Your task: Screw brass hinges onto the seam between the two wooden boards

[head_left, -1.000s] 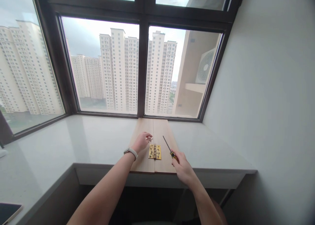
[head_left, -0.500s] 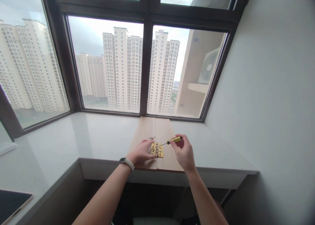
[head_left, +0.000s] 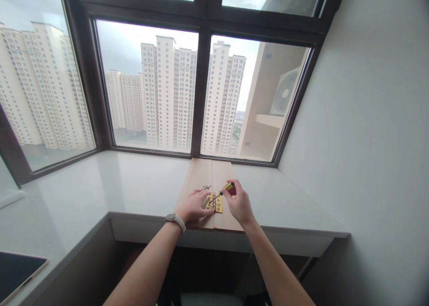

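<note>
A brass-coloured hinge [head_left: 218, 204] lies across the seam between two light wooden boards [head_left: 221, 174]. My left hand [head_left: 195, 207], with a watch on its wrist, rests on the left board, thumb and fingers spread around the hinge's left side. In my right hand [head_left: 238, 203] is a yellow-and-black screwdriver [head_left: 229, 187], held closed in the fingers. Its shaft slants down to the left, and the tip is at the hinge's left leaf. Several loose screws [head_left: 205, 188] lie on the left board just beyond the hinge.
The boards lie on a white ledge [head_left: 140, 185] below a dark-framed window. A dark flat device [head_left: 20, 274] sits at the lower left. To the right rises a white wall [head_left: 368, 118]. The ledge's front edge runs just under the boards.
My right hand has moved left, and the screwdriver now stands steeper, its tip shifted from the hinge's middle to its left leaf. My left hand stays beside the hinge.
</note>
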The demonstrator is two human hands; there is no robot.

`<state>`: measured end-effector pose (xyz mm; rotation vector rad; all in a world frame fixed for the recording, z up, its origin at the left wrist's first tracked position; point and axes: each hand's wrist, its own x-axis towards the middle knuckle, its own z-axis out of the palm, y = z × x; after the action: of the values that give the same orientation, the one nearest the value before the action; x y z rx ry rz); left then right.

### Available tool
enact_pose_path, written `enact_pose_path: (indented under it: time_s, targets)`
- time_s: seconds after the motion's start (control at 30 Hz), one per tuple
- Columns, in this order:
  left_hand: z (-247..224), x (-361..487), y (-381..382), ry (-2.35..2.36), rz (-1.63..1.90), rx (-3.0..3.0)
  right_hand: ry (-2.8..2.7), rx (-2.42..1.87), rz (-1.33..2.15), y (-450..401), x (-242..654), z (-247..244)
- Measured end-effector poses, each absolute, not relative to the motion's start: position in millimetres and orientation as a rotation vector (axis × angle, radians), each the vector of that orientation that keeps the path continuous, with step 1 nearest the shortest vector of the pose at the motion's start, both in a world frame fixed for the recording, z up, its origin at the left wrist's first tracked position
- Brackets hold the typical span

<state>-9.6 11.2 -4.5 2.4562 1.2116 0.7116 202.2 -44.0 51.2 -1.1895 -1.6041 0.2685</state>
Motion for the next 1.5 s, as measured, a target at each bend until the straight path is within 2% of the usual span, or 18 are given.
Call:
enact_pose_path:
  time_s: [0.7,0.9,1.1,1.3,1.5]
  targets:
    - [-8.5,-10.9,17.2,1.145,0.799,2.356,-1.962,-1.093,0.166,-22.5,161.9,93.2]
    - [1.5,-16.3,27.0,1.015,1.103,1.951,-1.966,-1.089,0.171,-19.2,167.1,95.9]
    - [53.3,-8.6,8.4,0.603,1.453,1.707,-2.008,-1.041,0.302,-20.8,166.1,100.2]
    - [79.9,4.7,-6.7,0.701,1.411,1.948,-1.813,-1.060,0.491,-10.8,178.8,88.6]
    - [80.2,9.2,-1.8,0.720,1.408,1.999,-1.905,-1.278,0.502,-1.0,214.1,40.9]
